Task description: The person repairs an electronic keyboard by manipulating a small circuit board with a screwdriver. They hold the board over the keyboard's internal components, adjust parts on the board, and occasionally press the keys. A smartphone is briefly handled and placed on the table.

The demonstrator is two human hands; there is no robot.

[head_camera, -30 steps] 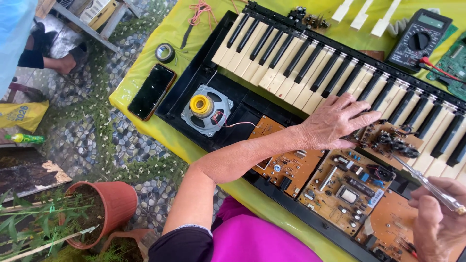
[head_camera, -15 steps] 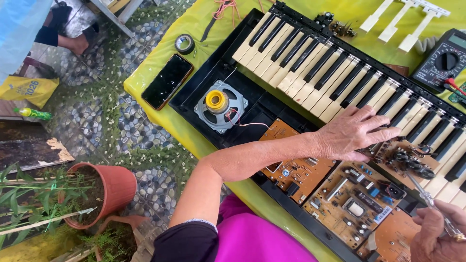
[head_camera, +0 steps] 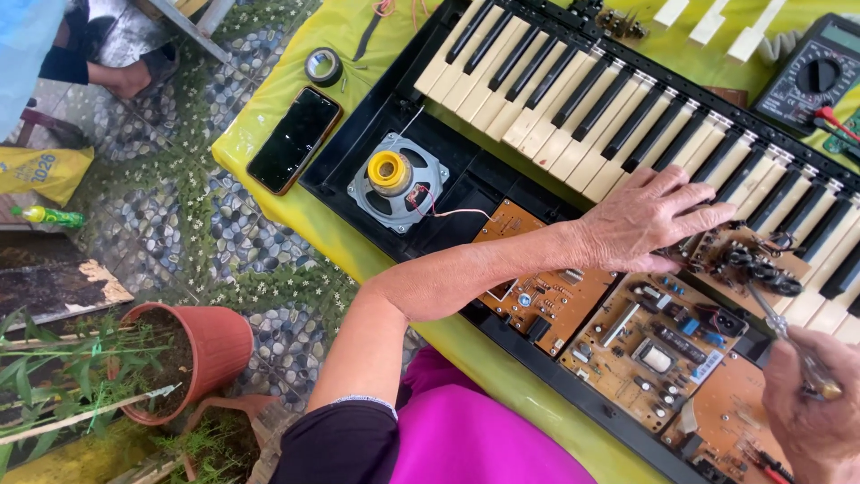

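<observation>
The left hand [head_camera: 649, 220] lies flat, fingers spread, on the open keyboard [head_camera: 573, 99]. It holds nothing. Its palm rests over the white keys and its fingertips touch a small brown board [head_camera: 743, 264] with black knobs on it.

The right hand [head_camera: 820, 403] is at the bottom right corner of the view. It is closed tight around the handle of a thin screwdriver [head_camera: 779, 323]. The shaft points up and to the left from the fist, and its tip sits on the small brown board, just beside the left fingertips. So the board lies between the two hands: right under the left fingers, and up and left of the right fist.

More brown circuit boards [head_camera: 649, 345] lie in the black case near the desk's near edge, just below the left wrist. A round speaker [head_camera: 397, 181] with a yellow middle sits in the left end of the case.

The keyboard lies on a desk [head_camera: 269, 108] with a yellow-green cover. A black phone [head_camera: 296, 137] lies near the desk's left corner, and a roll of tape [head_camera: 323, 65] sits just past it. A meter [head_camera: 811, 76] lies at the far right.

A red pot [head_camera: 202, 354] stands on the pebble floor, well apart from the desk.
</observation>
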